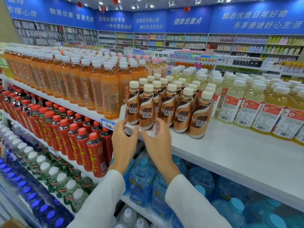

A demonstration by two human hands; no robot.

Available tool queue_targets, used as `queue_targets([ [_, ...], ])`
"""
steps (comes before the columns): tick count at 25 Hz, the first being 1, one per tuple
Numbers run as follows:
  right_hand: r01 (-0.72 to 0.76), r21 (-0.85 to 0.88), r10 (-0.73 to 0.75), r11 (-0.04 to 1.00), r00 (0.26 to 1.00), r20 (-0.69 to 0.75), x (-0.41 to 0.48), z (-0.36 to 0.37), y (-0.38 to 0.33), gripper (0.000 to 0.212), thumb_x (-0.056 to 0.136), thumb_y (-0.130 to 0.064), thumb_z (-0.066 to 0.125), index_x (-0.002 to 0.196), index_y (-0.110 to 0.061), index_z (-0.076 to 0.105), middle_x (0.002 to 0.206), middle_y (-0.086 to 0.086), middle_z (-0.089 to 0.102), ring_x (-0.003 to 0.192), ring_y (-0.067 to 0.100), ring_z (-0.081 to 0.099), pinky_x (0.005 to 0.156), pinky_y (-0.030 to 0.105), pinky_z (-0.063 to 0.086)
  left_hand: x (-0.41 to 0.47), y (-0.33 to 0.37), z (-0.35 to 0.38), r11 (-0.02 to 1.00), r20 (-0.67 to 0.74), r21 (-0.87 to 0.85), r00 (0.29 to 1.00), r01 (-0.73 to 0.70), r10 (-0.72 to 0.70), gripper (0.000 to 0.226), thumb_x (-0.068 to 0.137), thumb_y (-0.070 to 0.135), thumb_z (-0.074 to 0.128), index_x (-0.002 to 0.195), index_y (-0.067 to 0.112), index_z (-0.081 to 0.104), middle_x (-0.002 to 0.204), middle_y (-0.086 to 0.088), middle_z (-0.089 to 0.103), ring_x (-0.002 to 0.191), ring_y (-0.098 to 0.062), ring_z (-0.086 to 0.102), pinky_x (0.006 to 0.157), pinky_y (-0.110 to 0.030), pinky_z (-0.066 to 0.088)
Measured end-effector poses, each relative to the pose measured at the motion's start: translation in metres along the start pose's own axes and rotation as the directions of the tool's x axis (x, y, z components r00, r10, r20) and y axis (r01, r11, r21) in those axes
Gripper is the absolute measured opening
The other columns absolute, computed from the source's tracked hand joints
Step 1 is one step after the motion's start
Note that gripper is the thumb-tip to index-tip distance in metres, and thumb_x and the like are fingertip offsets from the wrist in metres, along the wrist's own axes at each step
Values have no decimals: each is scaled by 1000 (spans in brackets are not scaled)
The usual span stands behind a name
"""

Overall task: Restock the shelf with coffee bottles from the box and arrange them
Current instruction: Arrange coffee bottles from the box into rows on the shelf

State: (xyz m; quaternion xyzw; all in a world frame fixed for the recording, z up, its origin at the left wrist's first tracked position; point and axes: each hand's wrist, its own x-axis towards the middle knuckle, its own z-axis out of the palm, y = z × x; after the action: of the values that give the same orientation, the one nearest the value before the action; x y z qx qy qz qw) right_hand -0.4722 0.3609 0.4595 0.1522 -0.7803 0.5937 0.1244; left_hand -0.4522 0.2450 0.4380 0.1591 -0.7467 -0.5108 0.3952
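We were in the arranging step: the coffee bottles stood in a tight cluster on the top shelf, and both hands worked at the cluster's near-left corner. The right hand had its thumb and fingers curled round the foot of the front bottle, which stood upright. At its 9 o'clock the left hand curled round the foot of the corner bottle, though we could not tell whether it also touched the white divider beside it. Orange tea bottles crowded the cluster's 10 o'clock side and pale yellow drinks its 3 o'clock side. A bare strip of shelf lay at 5 o'clock, in front of the coffee. The front edge looked ragged to us, with labels turned at different angles. We judged the next move called for small pushes and twists to bring these two bottles into line with their neighbours, labels facing out, and for care near the shelf lip, since the corner bottle stood just beside the edge above the price tag.
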Motion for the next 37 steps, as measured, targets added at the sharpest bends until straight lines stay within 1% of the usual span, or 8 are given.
queue_targets([
  [5,-15,112,-9,994,978,208,-75,-33,12,41,89,-37,72,127,-34,59,123,-26,58,118,-8,52,103,21,45,-78,0,-37,988,-36,-21,987,153,-154,36,95,39,65,128,26,62,123,13,64,113,-3,60,98,-33,53],
  [9,-150,198,65,969,922,381,-139,-32,47,32,90,-38,71,121,-35,65,122,-22,65,117,-4,58,104,31,47,-167,-13,-85,961,-133,-13,952,275,-275,22,95,36,66,117,34,66,114,20,68,104,8,62,88,-14,50],
  [15,-385,113,219,916,716,663,-240,-8,96,11,94,-37,66,104,-40,68,115,-20,69,108,-2,63,99,30,49,-297,-54,-155,851,-340,4,801,526,-493,19,95,28,67,114,26,69,112,16,71,105,4,65,81,-4,46],
  [19,-441,-21,295,897,565,771,-290,11,114,12,95,-26,67,100,-37,68,108,-15,71,102,-2,64,93,24,46,-361,-63,-194,761,-458,-21,670,649,-584,12,95,29,66,105,36,68,105,24,69,94,16,61,74,-4,46],
  [24,-423,-187,376,886,424,824,-327,55,122,16,93,-22,69,87,-37,72,98,-11,74,102,11,67,96,33,49,-390,-83,-238,684,-542,-113,532,721,-650,15,96,24,66,111,24,67,104,16,68,92,8,60,70,1,44],
  [29,-367,-282,405,886,321,856,-339,118,116,6,96,-26,66,101,-27,69,104,-13,71,104,6,65,100,32,48,-388,-125,-279,606,-565,-141,439,783,-699,14,95,27,67,108,27,68,105,15,70,97,4,63,79,-9,49],
  [33,-281,-342,417,897,275,866,-342,165,111,17,96,-37,63,112,-29,66,110,-15,68,109,5,62,96,28,45,-377,-159,-308,550,-536,-161,396,819,-746,20,97,26,65,116,26,64,109,14,69,103,-1,63,87,-14,49],
  [37,-235,-401,451,885,224,864,-338,204,113,17,98,-42,60,112,-35,64,112,-19,66,109,1,59,94,27,45,-359,-204,-328,419,-508,-208,269,884,-819,38,99,32,60,134,19,54,122,3,66,110,-15,61,94,-28,46],
])
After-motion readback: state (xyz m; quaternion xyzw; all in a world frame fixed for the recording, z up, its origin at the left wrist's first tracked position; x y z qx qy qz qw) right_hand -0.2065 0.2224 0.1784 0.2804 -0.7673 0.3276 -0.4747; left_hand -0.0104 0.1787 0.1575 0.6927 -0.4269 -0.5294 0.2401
